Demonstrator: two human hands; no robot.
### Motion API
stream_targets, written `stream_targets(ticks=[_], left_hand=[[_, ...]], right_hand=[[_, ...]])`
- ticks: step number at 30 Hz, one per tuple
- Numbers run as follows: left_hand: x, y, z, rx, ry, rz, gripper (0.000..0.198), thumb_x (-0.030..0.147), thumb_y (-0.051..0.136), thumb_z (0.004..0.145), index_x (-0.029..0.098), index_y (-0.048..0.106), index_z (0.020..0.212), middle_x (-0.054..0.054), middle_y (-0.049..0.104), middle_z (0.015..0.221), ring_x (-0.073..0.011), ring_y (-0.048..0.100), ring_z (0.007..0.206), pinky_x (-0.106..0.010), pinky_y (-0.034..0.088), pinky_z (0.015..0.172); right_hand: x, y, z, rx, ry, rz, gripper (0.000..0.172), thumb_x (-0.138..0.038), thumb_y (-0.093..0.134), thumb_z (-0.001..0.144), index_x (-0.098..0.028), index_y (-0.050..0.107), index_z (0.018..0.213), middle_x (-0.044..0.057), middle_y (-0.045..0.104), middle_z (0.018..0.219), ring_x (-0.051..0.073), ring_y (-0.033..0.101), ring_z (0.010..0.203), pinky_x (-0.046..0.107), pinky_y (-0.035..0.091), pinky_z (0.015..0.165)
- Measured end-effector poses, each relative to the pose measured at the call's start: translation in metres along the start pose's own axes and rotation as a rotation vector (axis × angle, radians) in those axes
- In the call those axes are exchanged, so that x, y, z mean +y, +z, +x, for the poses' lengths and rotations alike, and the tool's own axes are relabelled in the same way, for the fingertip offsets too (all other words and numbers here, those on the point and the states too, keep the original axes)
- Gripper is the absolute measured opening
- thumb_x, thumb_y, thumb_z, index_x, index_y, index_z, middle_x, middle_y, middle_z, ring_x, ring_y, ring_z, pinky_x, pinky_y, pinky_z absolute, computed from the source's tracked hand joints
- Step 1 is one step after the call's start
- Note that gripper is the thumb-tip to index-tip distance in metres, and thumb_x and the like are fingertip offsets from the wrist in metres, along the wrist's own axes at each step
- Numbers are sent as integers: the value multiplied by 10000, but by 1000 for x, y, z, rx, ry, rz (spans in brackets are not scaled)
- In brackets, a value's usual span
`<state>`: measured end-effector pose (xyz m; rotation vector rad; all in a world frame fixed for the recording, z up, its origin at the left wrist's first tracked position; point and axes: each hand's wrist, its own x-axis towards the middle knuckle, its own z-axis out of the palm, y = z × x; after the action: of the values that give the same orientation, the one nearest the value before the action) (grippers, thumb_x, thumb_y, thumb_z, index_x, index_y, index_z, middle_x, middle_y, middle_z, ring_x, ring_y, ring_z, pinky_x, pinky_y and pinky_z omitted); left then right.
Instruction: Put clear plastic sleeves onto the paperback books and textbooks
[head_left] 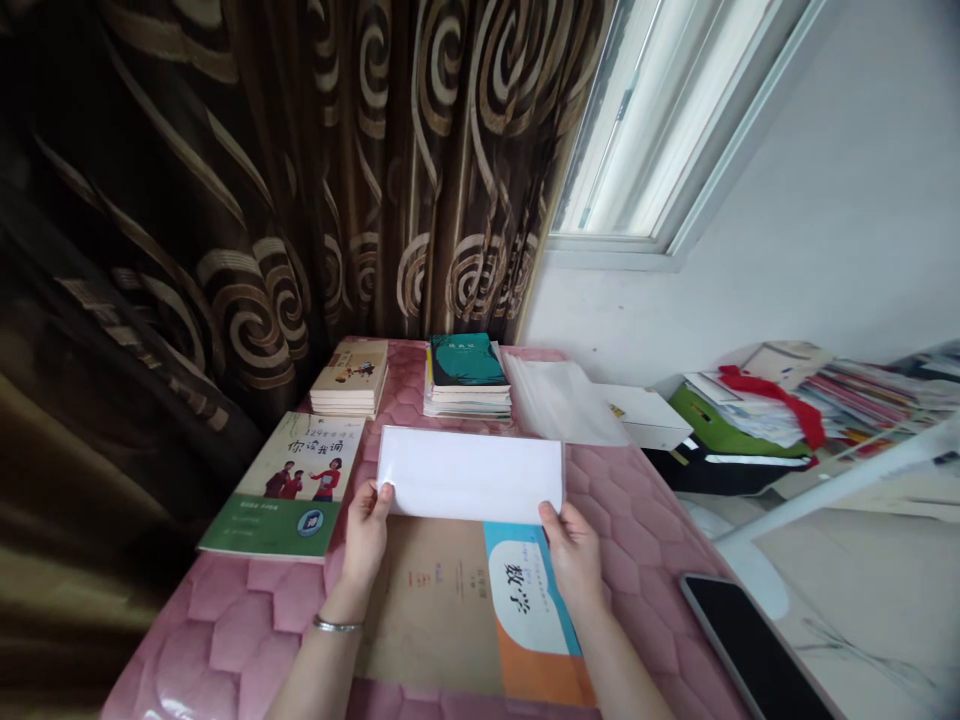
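Between my two hands is a white sheet (471, 474) with a clear, glossy plastic edge around it. My left hand (367, 535) pinches its lower left corner, thumb on top. At the lower right corner, my right hand (574, 555) grips it the same way. Just below the sheet lies a maths textbook (442, 610), its cover brown, blue and orange, turned sideways to me. The sheet hides the book's far edge, and I cannot tell whether the two are joined. A metal bracelet (337, 626) circles my left wrist.
A green and white book (289, 490) lies to the left on the pink padded tabletop (225, 630). Behind stand two book stacks (349, 380), (466, 375) and clear plastic covers (559, 395). A phone (750, 645) rests at the right edge. Beyond are a white box (645, 415) and a green bag (701, 425).
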<state>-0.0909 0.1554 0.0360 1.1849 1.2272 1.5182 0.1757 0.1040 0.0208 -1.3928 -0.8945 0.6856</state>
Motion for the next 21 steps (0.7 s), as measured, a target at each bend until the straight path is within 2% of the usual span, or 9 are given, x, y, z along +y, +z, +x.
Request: stream_targets(ticks=[3, 5, 8, 10, 13, 16, 21], left_hand=[[4, 0, 0, 13, -6, 17, 389, 528, 615, 747, 197, 437, 647, 43, 472, 624, -115, 444, 616, -210, 372, 604], [6, 0, -1, -12, -25, 18, 375, 526, 621, 745, 194, 466, 666, 35, 499, 637, -122, 468, 628, -215, 386, 614], [6, -1, -2, -61, -41, -68, 326, 494, 618, 769, 185, 564, 857, -13, 610, 809, -158, 550, 770, -243, 434, 720], [3, -2, -1, -64, -45, -140, 355, 471, 625, 775, 191, 572, 988, -42, 637, 951, -177, 568, 883, -263, 439, 802], [0, -1, 0, -35, -46, -159, 364, 454, 637, 773, 199, 567, 1024, -48, 633, 1018, -183, 562, 947, -273, 423, 858], [-1, 0, -1, -12, -24, -101, 322, 460, 618, 792, 199, 562, 972, -27, 619, 928, -165, 551, 870, -258, 421, 816], [-1, 0, -1, 19, 11, 6, 329, 509, 591, 792, 200, 485, 755, 28, 505, 700, -127, 465, 664, -225, 386, 654]], right_hand=[[-5, 1, -1, 10, 17, -29, 453, -619, 618, 698, -166, 593, 693, -24, 526, 526, 138, 469, 523, 226, 373, 469], [-9, 2, -2, 13, 42, -27, 458, -623, 621, 689, -168, 576, 677, -20, 535, 537, 135, 466, 519, 227, 379, 468], [-16, 3, -5, 11, 73, 8, 457, -620, 636, 673, -168, 567, 683, -2, 566, 573, 152, 493, 543, 243, 411, 489], [-20, 4, -6, 9, 84, 28, 456, -618, 644, 663, -168, 577, 699, 10, 588, 594, 170, 517, 565, 256, 432, 507], [-23, 5, -7, 11, 84, 33, 447, -612, 648, 661, -172, 577, 686, 9, 584, 584, 171, 516, 559, 256, 429, 500], [-22, 5, -7, 15, 67, 18, 439, -606, 640, 673, -176, 556, 661, -1, 559, 562, 161, 497, 545, 247, 407, 486], [-18, 3, -6, 14, 47, -36, 449, -620, 617, 691, -179, 541, 664, -5, 545, 567, 156, 481, 550, 242, 395, 492]])
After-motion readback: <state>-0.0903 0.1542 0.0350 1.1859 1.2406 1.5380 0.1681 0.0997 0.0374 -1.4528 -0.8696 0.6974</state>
